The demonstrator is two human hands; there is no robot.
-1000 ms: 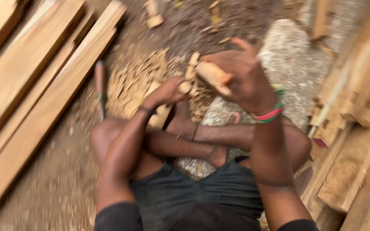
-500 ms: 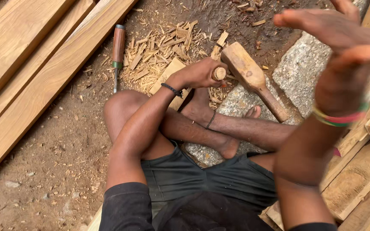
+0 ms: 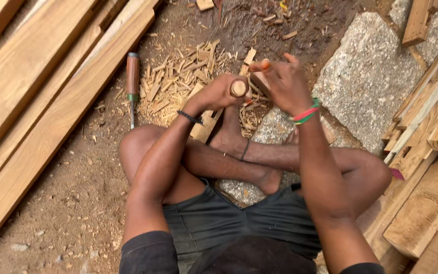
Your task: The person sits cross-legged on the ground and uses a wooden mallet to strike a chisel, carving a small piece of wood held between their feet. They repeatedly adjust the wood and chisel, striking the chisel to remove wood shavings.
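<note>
head view: the person sits cross-legged on the dirt, both hands raised in front of the knees and close together, not touching.

the left hand (image 3: 218, 94) is closed in a fist round a wooden chisel handle (image 3: 238, 88); the round butt end of the handle sticks up out of the fist, and the blade below is hidden by the hand. a dark band circles that wrist.

the right hand (image 3: 285, 83) is just to the right of the handle, its back to the camera, fingers curled over a wooden mallet (image 3: 260, 81), of which only a pale corner shows past the fingers. whether the fingers clamp it fully i cannot tell, since the palm side is hidden. a red and green bracelet (image 3: 305, 114) sits on that wrist.

under and just beyond the left hand lies a short wooden block (image 3: 205, 124), on the ground by the bare foot (image 3: 227, 137). beyond both hands spreads a heap of wood chips (image 3: 178, 78). well left of the left hand a second chisel (image 3: 133, 81) with a reddish handle lies on the dirt, beside long planks (image 3: 41, 96). right of the right hand is a flat grey stone (image 3: 366, 81), and past it stacked timber (image 3: 427, 127).
</note>
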